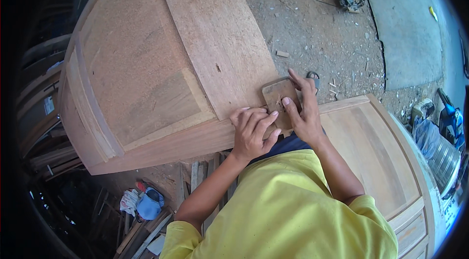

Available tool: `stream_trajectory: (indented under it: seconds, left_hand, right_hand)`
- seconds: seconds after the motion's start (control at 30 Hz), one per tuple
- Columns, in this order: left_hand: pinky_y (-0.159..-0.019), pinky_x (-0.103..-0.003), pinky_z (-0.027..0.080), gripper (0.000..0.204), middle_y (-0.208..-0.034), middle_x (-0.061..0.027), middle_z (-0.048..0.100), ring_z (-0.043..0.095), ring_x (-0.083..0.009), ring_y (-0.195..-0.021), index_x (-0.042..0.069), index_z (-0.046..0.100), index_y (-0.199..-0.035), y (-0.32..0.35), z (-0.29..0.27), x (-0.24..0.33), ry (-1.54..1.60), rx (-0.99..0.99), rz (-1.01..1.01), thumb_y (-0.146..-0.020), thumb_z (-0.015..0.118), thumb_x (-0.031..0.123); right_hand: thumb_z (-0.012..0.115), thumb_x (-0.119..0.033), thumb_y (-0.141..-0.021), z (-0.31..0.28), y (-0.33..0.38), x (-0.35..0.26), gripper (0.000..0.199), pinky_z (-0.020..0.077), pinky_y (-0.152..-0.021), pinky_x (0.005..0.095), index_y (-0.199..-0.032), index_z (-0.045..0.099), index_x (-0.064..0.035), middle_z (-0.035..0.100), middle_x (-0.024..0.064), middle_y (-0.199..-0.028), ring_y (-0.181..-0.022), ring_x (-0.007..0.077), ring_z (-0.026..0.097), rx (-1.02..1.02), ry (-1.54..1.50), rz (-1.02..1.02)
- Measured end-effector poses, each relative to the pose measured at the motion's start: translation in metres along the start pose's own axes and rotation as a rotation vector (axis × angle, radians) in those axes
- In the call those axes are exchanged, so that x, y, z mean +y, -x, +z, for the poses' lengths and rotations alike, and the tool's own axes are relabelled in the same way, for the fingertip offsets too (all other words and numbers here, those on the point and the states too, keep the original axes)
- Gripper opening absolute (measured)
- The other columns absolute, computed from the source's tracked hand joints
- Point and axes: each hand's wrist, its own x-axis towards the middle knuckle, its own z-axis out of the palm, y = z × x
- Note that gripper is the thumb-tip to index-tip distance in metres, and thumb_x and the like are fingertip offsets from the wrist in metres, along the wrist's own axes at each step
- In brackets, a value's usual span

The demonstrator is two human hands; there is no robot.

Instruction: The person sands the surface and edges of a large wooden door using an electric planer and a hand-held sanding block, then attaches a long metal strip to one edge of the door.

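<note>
At the near right corner of a large panelled wooden door, my hands hold a brown block with rounded corners, seemingly a wooden hand plane (274, 92). Wood shavings show around a slot in its middle. My right hand (305, 115) grips its right side, the thumb pressing on top and the fingers along the edge. The curled fingers of my left hand (253, 129) rest at its near left side, index fingertip and thumb against it. A wide flat board (215, 29) forms the door's right part, next to the plane. The plane's underside is hidden.
Sawdust covers the door's inner panel (127, 54). A second panelled door (366, 146) lies on the right. A corded power tool (348, 1) sits on the littered ground beyond. Scrap wood and a blue cap (149, 205) lie lower left. A metal drum (445, 171) stands far right.
</note>
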Motion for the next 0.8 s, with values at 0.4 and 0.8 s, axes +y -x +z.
stream_trajectory:
  seconds: [0.4, 0.8]
  left_hand:
    - [-0.122, -0.053, 0.03, 0.038, -0.141, -0.0154, 0.062, 0.048, -0.0373, -0.142, 0.007, 0.066, -0.137, -0.062, -0.083, -0.118, -0.444, 0.195, -0.281, -0.106, 0.064, 0.028]
    - [-0.126, -0.067, 0.017, 0.066, -0.163, -0.0246, 0.035, 0.023, -0.05, -0.156, 0.008, 0.038, -0.162, -0.049, -0.079, -0.158, -0.635, 0.217, -0.317, -0.109, 0.052, 0.046]
  right_hand:
    - [0.093, -0.036, -0.072, 0.012, 0.068, -0.006, 0.122, 0.0408, -0.117, 0.0567, -0.166, 0.029, 0.0064, 0.052, 0.0273, -0.156, -0.132, 0.047, 0.055, 0.015, 0.557, -0.084]
    - [0.09, -0.044, -0.075, 0.028, 0.046, -0.007, 0.109, 0.0448, -0.109, 0.0537, -0.159, 0.042, 0.0071, 0.054, 0.0244, -0.136, -0.125, 0.0422, 0.053, 0.129, 0.589, -0.041]
